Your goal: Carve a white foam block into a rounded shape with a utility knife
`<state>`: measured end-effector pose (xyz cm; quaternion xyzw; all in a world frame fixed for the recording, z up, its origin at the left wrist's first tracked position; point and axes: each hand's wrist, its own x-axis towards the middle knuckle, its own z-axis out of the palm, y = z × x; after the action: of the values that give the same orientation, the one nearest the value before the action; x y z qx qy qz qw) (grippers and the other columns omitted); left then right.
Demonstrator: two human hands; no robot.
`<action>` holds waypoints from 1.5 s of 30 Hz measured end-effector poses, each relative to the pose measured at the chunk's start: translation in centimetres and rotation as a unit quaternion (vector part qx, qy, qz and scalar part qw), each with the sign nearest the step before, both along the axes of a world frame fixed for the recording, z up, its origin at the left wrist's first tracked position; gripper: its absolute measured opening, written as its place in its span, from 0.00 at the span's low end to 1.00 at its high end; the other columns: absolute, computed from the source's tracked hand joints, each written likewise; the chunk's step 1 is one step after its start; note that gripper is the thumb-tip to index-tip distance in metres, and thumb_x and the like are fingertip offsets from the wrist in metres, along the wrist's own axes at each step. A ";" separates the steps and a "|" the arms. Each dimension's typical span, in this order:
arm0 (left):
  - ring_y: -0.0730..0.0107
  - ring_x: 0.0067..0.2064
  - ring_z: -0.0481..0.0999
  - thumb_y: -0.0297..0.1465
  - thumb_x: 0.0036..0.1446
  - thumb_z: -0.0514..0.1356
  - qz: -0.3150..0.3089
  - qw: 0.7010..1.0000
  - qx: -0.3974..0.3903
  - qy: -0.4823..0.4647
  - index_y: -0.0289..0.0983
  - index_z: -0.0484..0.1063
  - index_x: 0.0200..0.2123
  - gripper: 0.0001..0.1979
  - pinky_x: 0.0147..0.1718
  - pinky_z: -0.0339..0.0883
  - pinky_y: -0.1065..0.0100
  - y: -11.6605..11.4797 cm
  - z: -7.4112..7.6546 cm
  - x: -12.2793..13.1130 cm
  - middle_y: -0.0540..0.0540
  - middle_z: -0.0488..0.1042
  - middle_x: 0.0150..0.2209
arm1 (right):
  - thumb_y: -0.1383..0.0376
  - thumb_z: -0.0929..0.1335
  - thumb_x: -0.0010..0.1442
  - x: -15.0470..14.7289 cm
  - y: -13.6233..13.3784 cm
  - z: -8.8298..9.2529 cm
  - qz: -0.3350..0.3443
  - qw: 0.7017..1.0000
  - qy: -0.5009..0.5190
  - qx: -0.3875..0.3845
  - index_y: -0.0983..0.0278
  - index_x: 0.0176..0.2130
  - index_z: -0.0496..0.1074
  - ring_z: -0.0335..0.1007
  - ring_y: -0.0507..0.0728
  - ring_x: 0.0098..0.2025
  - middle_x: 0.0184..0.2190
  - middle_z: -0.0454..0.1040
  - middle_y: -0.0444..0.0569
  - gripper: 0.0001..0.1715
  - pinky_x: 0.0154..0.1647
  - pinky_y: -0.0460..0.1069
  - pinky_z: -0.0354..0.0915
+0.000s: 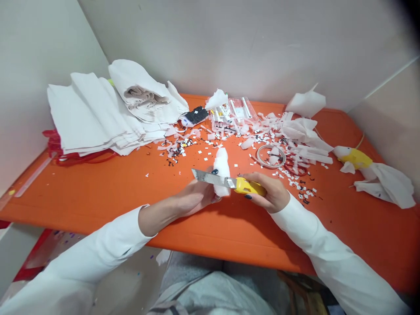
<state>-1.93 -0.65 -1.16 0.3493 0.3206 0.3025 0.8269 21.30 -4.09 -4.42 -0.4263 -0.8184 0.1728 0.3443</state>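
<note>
My left hand point(193, 199) is closed around the lower end of a small white roll of paper or fabric point(222, 168), held upright above the orange table point(108, 192). My right hand point(267, 192) grips the yellow handle of a utility knife point(229, 181). Its long metal blade points left and lies across the white roll, just in front of my left fingers. Both arms wear white sleeves.
A stack of white sheets point(95, 116) lies at the back left over red strips. Small white, black and red scraps point(288, 148) litter the middle and right. A tape ring point(271, 156), a clear packet point(234, 113), a black-and-white object point(193, 117) and a second yellow tool in white paper point(356, 158) lie nearby.
</note>
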 end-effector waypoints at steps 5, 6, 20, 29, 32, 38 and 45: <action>0.74 0.28 0.67 0.40 0.47 0.68 0.022 0.999 -0.024 -0.025 0.35 0.71 0.29 0.15 0.26 0.60 0.73 0.1 0.2 0.0 0.49 0.70 0.26 | 0.53 0.62 0.64 0.2 0.0 -0.1 -0.033 0.999 0.002 -0.007 0.62 0.50 0.69 0.74 0.54 0.30 0.37 0.79 0.52 0.20 0.27 0.46 0.66; 0.73 0.29 0.68 0.40 0.46 0.69 0.019 0.999 -0.037 -0.024 0.34 0.72 0.30 0.15 0.27 0.61 0.73 0.0 0.2 0.0 0.49 0.71 0.27 | 0.53 0.63 0.64 0.1 0.0 0.0 -0.032 0.999 -0.001 -0.003 0.62 0.50 0.69 0.74 0.54 0.30 0.37 0.79 0.52 0.20 0.27 0.46 0.66; 0.73 0.27 0.65 0.39 0.52 0.64 0.033 0.999 0.009 -0.005 0.35 0.70 0.29 0.13 0.25 0.59 0.72 0.0 0.1 0.2 0.48 0.71 0.27 | 0.56 0.65 0.63 -0.1 0.0 0.3 -0.025 1.000 -0.005 -0.012 0.62 0.51 0.69 0.75 0.53 0.29 0.37 0.79 0.52 0.19 0.28 0.45 0.67; 0.74 0.25 0.62 0.41 0.54 0.60 0.035 0.994 0.093 0.033 0.36 0.66 0.27 0.13 0.25 0.57 0.71 0.3 -0.5 0.1 0.51 0.68 0.24 | 0.57 0.64 0.64 0.0 0.1 0.6 -0.024 0.999 -0.006 -0.022 0.62 0.50 0.69 0.75 0.54 0.30 0.37 0.79 0.51 0.18 0.28 0.45 0.67; 0.73 0.25 0.61 0.40 0.54 0.58 0.035 0.992 0.110 0.052 0.37 0.64 0.27 0.12 0.26 0.57 0.70 0.2 -0.9 -0.1 0.52 0.66 0.23 | 0.57 0.64 0.64 -0.2 -0.1 0.7 -0.049 0.999 -0.006 -0.021 0.62 0.49 0.70 0.74 0.54 0.29 0.36 0.79 0.51 0.17 0.28 0.45 0.66; 0.71 0.25 0.61 0.39 0.52 0.56 0.031 0.987 0.119 0.101 0.38 0.64 0.27 0.11 0.27 0.59 0.68 0.1 -1.5 -0.5 0.52 0.64 0.22 | 0.56 0.64 0.63 -0.3 -0.2 0.8 -0.045 0.999 -0.003 -0.025 0.62 0.50 0.70 0.74 0.54 0.29 0.37 0.79 0.52 0.19 0.29 0.46 0.67; 0.71 0.27 0.63 0.39 0.50 0.58 0.007 0.993 0.085 0.078 0.37 0.66 0.30 0.11 0.27 0.58 0.69 0.0 -1.1 -0.1 0.51 0.67 0.25 | 0.55 0.64 0.63 -0.4 0.0 0.7 -0.053 0.998 -0.014 -0.009 0.62 0.50 0.69 0.73 0.54 0.27 0.36 0.79 0.52 0.19 0.26 0.46 0.65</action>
<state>-2.07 -0.69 -2.22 0.4386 0.3599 0.3067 0.7642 20.86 -4.14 -3.71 -0.4747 -0.7975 0.1553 0.3383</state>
